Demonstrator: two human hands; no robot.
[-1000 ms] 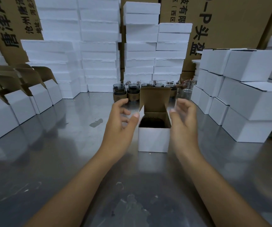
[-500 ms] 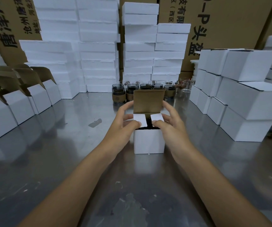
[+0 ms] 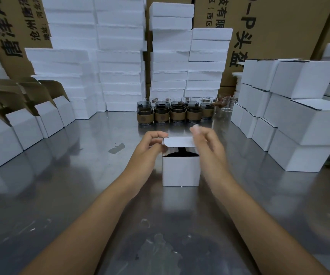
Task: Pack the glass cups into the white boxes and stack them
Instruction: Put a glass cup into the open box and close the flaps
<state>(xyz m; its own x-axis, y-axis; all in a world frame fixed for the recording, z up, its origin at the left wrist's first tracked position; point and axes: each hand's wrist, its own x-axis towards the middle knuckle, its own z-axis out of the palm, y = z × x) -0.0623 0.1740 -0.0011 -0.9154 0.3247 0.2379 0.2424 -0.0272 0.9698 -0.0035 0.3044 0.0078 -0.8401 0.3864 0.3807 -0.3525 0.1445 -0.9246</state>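
Both forearms were stretched toward the white box (image 3: 181,172), one at each side of it. The left hand (image 3: 152,144) was curled at the box's upper left, with the lid flap (image 3: 178,141) pinched at its corner. The right hand (image 3: 207,147) was raised at the upper right, fingers loosely bent and blurred; contact could not be told.

left of left hand (image 3: 150,146): bare bench (image 3: 92,167), then open boxes (image 3: 23,128) | between hands: white box (image 3: 181,172) | beyond: glass cups (image 3: 175,115) | right of right hand (image 3: 208,149): narrow gap, stacked boxes (image 3: 301,126)
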